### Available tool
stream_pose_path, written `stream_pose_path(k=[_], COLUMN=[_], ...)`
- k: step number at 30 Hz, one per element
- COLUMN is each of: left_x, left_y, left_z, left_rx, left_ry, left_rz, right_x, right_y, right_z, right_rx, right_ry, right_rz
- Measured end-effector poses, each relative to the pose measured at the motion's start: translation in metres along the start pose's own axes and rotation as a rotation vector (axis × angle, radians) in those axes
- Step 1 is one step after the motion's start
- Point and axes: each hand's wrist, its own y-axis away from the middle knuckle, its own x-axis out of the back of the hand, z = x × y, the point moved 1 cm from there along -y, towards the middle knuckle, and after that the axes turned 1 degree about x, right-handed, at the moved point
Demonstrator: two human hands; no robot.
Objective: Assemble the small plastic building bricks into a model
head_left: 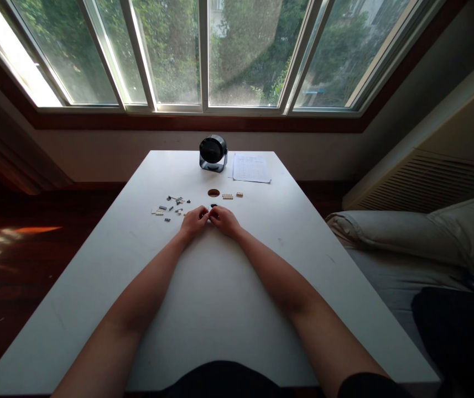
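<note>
My left hand and my right hand meet over the middle of the white table, fingertips together. Between them a small dark piece shows just past the fingers, with a bit of white beside it. Its kind is too small to make out, and the fingers cover most of it. Both hands are closed in a pinch. Left of my left hand lie several small grey, black and white building-brick pieces. Beyond my right hand sit a tan studded brick and a shorter tan studded brick.
A round hole opens in the tabletop just beyond my hands. A black round fan-like device on a stand is at the far edge, with printed paper sheets to its right. A cushioned seat stands right of the table.
</note>
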Motion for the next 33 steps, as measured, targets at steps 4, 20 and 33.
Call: stream_pose_path(k=[4, 20, 33], left_x=[0.0007, -0.0004, 0.0000], left_y=[0.0005, 0.0001, 0.0002], left_z=[0.0010, -0.0010, -0.0016], left_rx=[0.005, 0.001, -0.017], left_ry=[-0.001, -0.007, 0.012], left_rz=[0.001, 0.004, 0.006], right_x=[-0.0007, -0.0014, -0.0014], right_y=[0.0003, -0.0003, -0.0004], right_z=[0.0006, 0.0012, -0.0003], right_rx=[-0.003, -0.011, 0.005], right_ry=[0.007, 0.006, 0.007], right_rz=[0.001, -0.003, 0.005])
